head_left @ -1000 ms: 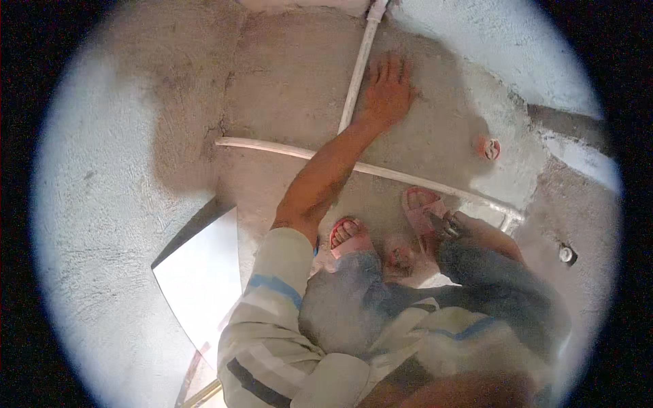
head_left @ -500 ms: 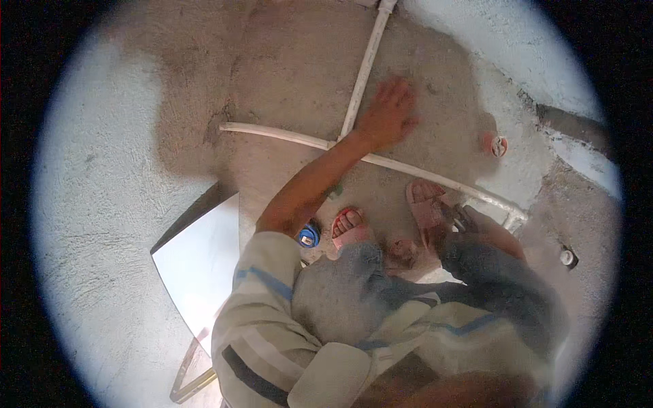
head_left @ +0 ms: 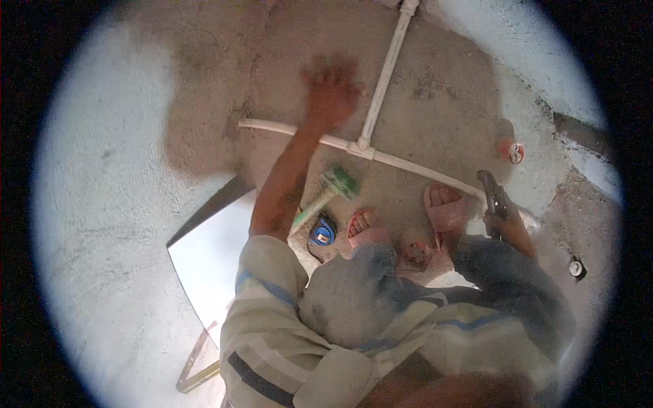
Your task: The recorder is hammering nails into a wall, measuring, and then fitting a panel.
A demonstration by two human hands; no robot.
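My left hand point(head_left: 330, 92) is blurred, fingers spread, over the dark concrete surface point(head_left: 279, 68) left of the upright white pipe point(head_left: 388, 75); whether it touches is unclear. The upright pipe meets a long white pipe point(head_left: 422, 170) at a tee fitting point(head_left: 360, 148), forearm crossing the long pipe. My right hand point(head_left: 503, 219) grips a dark metal tool point(head_left: 487, 183) near that pipe's right part. A green-headed tool with a long handle point(head_left: 340, 182) lies beside my left forearm, near a blue round object point(head_left: 324, 232). My feet in pink sandals point(head_left: 443, 211) are between the hands.
A white sheet point(head_left: 207, 258) with a framed piece point(head_left: 194, 377) below it is at the left, by pale rough plaster point(head_left: 102, 204). A small red-rimmed round object point(head_left: 515, 153) is at the upper right. A small white round fitting point(head_left: 576, 268) sits in a hole at the right.
My left hand has moved left across the upright pipe. My right hand has risen with the dark tool, now more visible. The green-headed tool, earlier mostly hidden, now shows.
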